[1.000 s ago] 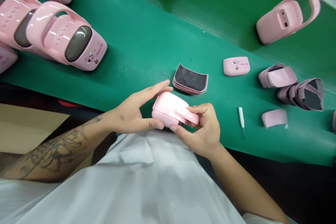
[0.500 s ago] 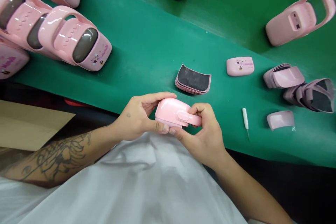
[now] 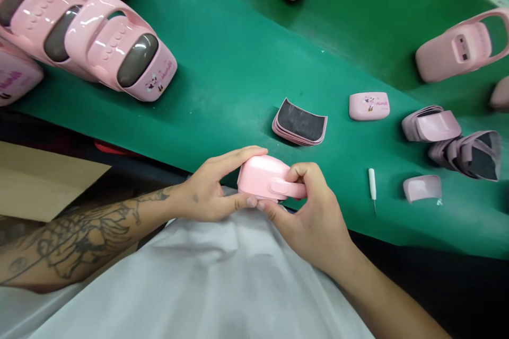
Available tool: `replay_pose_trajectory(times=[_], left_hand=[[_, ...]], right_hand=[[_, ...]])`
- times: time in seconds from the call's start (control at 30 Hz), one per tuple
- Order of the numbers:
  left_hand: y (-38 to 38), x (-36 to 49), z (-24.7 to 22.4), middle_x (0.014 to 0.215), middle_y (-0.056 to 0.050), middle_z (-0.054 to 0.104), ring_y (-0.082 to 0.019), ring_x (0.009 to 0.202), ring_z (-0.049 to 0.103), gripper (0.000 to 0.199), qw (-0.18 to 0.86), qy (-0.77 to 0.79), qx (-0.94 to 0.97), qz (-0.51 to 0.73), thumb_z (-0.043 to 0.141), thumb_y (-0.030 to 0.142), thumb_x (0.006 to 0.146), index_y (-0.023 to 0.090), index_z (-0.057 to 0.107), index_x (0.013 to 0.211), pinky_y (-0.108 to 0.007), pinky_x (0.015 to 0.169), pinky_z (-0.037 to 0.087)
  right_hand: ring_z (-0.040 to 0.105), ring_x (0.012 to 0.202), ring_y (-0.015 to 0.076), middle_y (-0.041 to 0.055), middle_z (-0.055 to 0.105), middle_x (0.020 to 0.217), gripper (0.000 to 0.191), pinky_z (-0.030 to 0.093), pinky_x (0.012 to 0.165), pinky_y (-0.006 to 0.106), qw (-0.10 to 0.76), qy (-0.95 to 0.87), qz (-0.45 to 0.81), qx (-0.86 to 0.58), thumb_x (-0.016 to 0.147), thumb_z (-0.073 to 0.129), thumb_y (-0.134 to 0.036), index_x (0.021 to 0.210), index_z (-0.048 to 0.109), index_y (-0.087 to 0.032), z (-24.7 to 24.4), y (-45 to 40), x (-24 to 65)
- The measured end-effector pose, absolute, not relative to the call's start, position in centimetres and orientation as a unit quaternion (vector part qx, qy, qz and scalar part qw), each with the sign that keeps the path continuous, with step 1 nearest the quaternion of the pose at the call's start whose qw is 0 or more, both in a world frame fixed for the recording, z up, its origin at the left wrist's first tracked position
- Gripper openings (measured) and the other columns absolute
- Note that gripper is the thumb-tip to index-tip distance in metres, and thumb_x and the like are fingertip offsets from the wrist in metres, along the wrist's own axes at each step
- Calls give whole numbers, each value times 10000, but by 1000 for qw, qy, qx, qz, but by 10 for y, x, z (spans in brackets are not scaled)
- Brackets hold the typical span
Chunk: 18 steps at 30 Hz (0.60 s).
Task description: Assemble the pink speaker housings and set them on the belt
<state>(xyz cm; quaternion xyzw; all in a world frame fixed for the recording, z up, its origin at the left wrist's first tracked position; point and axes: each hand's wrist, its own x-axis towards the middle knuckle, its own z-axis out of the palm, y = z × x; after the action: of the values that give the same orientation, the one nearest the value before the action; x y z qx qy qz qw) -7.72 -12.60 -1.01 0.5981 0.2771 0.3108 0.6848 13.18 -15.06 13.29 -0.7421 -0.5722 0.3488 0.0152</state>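
Close to my body, a glossy pink plastic housing with a handle (image 3: 260, 177) is held between both hands. My left hand (image 3: 212, 185) wraps its left end, fingers along the far side and thumb on the near edge. At the other end, my right hand (image 3: 312, 206) grips the handle, index finger curled over it and thumb pressed to the lower edge. The two thumb tips nearly meet. Just beyond the housing lies a stack of curved pink panels with black inner faces (image 3: 300, 122). A white-handled screwdriver (image 3: 372, 185) rests to the right of my right hand.
Finished-looking pink units with dark windows (image 3: 137, 61) cluster at the left on the green table (image 3: 222, 63). To the right are a printed pink cover (image 3: 369, 106), a bare curved panel (image 3: 422, 189) and stacked panels (image 3: 473, 153). Another handled unit (image 3: 453, 53) stands farther back.
The camera view has shifted slightly. The housing has tilted a little in my hands, and less of its pale lower edge shows. Both hands keep their hold.
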Motion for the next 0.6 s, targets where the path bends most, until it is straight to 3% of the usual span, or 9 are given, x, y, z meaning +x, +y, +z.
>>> replay_pose_trajectory(times=[0.1,0.27,0.47,0.6], left_hand=[[-132,-75,-10,1606,-163,655,-351,1459,686,869,676,283,593,332,912,444,921,241,562,1690,-472,1237,599],[-140,-71,-11,1611,-187,639,-336,1466,670,784,668,306,590,335,798,507,1010,189,541,1679,-440,1253,570],[-139,-57,-19,1683,-274,519,-383,1503,614,1001,608,277,634,389,645,631,1077,147,212,1838,-532,1225,570],[-142,-48,-28,1647,-285,550,-332,1545,587,887,555,287,635,455,656,585,1096,84,373,1770,-445,1297,515]], right_hand=[[591,812,44,-10,639,942,435,489,688,171,30,-639,306,-705,876,865,-423,1054,550,-181,130,-154,134],[624,823,68,19,647,950,460,525,701,200,85,-707,229,-664,964,789,-526,1122,524,-186,117,-164,133],[613,760,28,-10,662,948,544,498,635,141,97,-682,204,-695,942,793,-624,1147,532,-193,116,-166,134],[605,751,10,-5,673,1049,511,520,641,127,85,-639,311,-698,935,824,-498,1255,549,-209,123,-166,144]])
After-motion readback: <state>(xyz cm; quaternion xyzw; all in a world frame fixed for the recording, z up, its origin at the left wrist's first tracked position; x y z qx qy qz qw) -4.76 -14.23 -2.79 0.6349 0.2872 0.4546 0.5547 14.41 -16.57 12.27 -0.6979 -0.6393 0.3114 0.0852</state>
